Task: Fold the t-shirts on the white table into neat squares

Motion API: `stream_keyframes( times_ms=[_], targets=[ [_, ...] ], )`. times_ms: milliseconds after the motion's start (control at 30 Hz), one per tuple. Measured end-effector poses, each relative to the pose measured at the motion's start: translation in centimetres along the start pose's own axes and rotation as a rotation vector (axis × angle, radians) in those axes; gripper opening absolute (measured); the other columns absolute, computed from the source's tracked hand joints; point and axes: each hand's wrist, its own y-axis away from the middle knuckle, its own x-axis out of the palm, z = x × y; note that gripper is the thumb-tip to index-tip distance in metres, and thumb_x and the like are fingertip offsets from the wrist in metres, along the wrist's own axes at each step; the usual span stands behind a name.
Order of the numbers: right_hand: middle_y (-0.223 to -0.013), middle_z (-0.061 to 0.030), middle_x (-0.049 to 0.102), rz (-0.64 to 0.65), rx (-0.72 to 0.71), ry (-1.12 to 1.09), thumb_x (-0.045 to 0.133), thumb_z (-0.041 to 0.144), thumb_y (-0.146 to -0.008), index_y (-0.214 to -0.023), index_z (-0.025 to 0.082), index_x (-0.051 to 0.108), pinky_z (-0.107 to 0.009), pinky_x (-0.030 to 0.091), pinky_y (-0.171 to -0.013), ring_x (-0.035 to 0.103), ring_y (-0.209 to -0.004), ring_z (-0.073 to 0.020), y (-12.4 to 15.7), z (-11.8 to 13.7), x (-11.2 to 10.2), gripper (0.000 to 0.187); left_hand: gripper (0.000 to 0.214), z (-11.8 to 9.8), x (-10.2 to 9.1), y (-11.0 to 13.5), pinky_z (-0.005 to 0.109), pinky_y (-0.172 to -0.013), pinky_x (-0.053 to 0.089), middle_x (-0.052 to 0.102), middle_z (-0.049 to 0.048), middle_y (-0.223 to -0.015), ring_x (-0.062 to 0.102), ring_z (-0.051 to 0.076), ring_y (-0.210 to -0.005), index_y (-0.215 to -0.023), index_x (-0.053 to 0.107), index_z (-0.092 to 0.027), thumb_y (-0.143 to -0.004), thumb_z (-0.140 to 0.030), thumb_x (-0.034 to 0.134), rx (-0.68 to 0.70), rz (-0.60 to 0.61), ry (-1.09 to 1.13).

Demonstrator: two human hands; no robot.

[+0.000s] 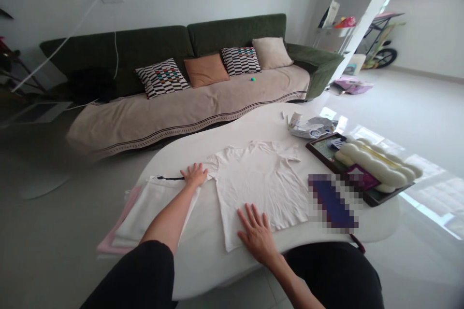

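Note:
A white T-shirt [259, 183] lies spread out on the white table [203, 270], its neck toward the sofa and its hem toward me. My left hand [195, 175] rests with fingers spread at the shirt's left sleeve. Near the hem, my right hand [258, 234] lies flat on the lower left part of the shirt, fingers apart. Left of the shirt is a stack of folded clothes [145, 212], white on top with pink beneath, partly hidden behind my left forearm.
On the table's right stands a dark tray [373, 200] holding a cream puffy tissue-box cover [377, 159]. A crumpled plastic pack [313, 127] lies behind it. A blurred-out dark blue item [333, 203] sits right of the shirt. Beyond the table is a green sofa [235, 29] with cushions.

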Motion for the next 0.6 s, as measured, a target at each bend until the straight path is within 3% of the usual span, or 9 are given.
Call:
stream_keyframes(
  times_ms=[100, 200, 300, 400, 500, 600],
  targets=[
    [-0.147, -0.0064, 0.01, -0.039, 0.005, -0.023, 0.041, 0.041, -0.083, -0.139, 0.028, 0.02, -0.053, 0.012, -0.101, 0.004, -0.134, -0.0287, 0.5, 0.9, -0.2, 0.062, 0.05, 1.3, -0.6, -1.5, 0.063, -0.096, 0.017, 0.035, 0.0122, -0.137, 0.031, 0.035, -0.123, -0.127, 0.042, -0.023, -0.082, -0.044, 0.036, -0.07, -0.051, 0.064],
    [-0.141, -0.0136, 0.027, -0.107, -0.024, -0.083, 0.054, 0.051, -0.073, -0.129, 0.021, 0.04, -0.05, 0.018, -0.099, 0.02, -0.128, -0.0328, 1.2, 3.0, -0.4, 0.064, 0.044, 1.5, -0.5, -2.3, 0.059, -0.091, 0.028, 0.041, 0.0166, -0.128, 0.037, 0.036, -0.117, -0.117, 0.049, -0.018, -0.08, -0.04, 0.041, -0.086, -0.09, 0.098],
    [-0.115, -0.012, 0.052, -0.123, -0.056, -0.125, 0.059, 0.041, -0.071, -0.104, 0.018, 0.055, -0.042, 0.032, -0.089, 0.043, -0.105, -0.0285, 1.3, 5.4, -0.3, 0.041, 0.033, 1.3, -0.5, -2.9, 0.052, -0.086, 0.036, 0.045, 0.0168, -0.122, 0.041, 0.035, -0.113, -0.101, 0.057, -0.017, -0.076, -0.037, 0.049, -0.055, -0.094, 0.144],
    [-0.092, -0.0085, 0.057, -0.114, -0.007, -0.096, 0.053, 0.018, -0.071, -0.087, 0.017, 0.057, -0.036, 0.036, -0.078, 0.048, -0.089, -0.0241, 0.7, 6.5, 0.0, 0.016, 0.017, 1.2, -1.3, -3.5, 0.037, -0.082, 0.043, 0.055, 0.0115, -0.107, 0.051, 0.027, -0.102, -0.084, 0.06, -0.018, -0.071, -0.028, 0.055, 0.003, -0.063, 0.222],
    [-0.085, -0.0064, 0.057, -0.104, -0.023, -0.13, 0.045, 0.004, -0.067, -0.08, 0.017, 0.055, -0.03, 0.036, -0.071, 0.049, -0.084, -0.0208, 0.2, 6.5, -0.2, 0.021, 0.014, 1.9, -3.0, -3.8, 0.023, -0.071, 0.046, 0.061, 0.0035, -0.086, 0.058, 0.016, -0.084, -0.084, 0.058, -0.019, -0.073, -0.025, 0.053, 0.04, -0.054, 0.338],
    [-0.08, -0.0041, 0.057, -0.103, -0.09, -0.234, 0.042, 0.002, -0.065, -0.077, 0.018, 0.051, -0.025, 0.035, -0.065, 0.051, -0.078, -0.0172, 0.4, 6.6, -0.9, 0.022, 0.022, 3.3, -4.8, -3.4, 0.018, -0.057, 0.046, 0.062, 0.0007, -0.082, 0.058, 0.011, -0.069, -0.096, 0.054, -0.018, -0.075, -0.025, 0.052, 0.027, -0.051, 0.454]
  ],
)
